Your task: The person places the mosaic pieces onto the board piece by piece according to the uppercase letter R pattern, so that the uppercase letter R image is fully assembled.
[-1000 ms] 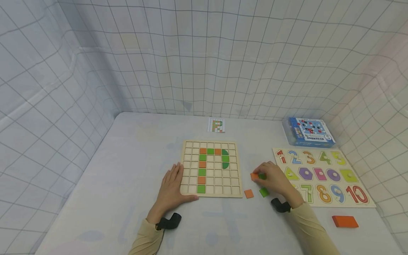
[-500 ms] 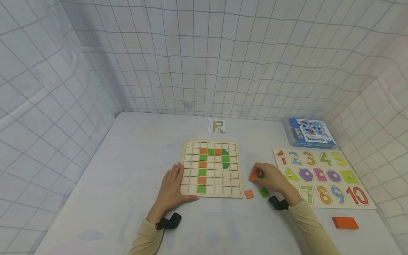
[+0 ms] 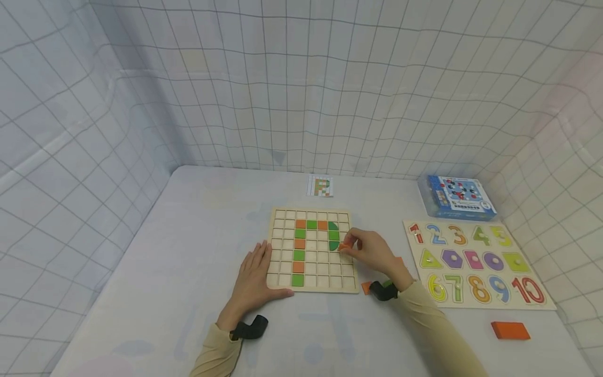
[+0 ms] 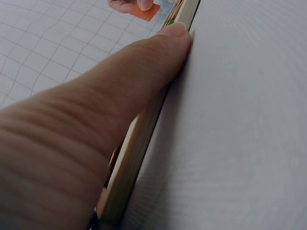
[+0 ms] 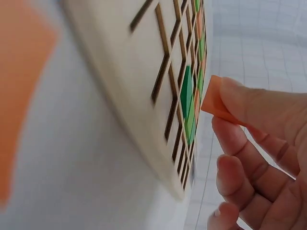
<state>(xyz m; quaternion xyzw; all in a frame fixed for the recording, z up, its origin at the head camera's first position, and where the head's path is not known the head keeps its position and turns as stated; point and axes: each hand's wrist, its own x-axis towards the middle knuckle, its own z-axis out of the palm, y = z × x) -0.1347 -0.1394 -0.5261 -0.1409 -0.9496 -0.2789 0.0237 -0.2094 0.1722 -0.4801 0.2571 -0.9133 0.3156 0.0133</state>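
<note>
A wooden grid board (image 3: 322, 269) lies mid-table, with orange and green square tiles and dark green rounded tiles set in some cells. My left hand (image 3: 252, 275) rests at its left side, fingers straight, thumb (image 4: 153, 55) along the near edge. Over the board's right part, my right hand (image 3: 372, 251) pinches an orange square tile (image 5: 214, 98) between thumb and forefinger, held clear of the surface in the right wrist view. Under the right wrist lie a loose orange tile (image 3: 366, 288) and a green tile (image 3: 388, 283), both partly hidden.
A small pattern card (image 3: 320, 186) lies behind the board. To the right are a number-and-shape puzzle board (image 3: 464, 275), a blue box (image 3: 457, 196) behind it and an orange block (image 3: 511, 330) in front. Gridded curtains surround the table.
My right hand has moved left and slightly away from me, from the loose tiles to over the board's right side, carrying the orange tile. The left hand has stayed in place.
</note>
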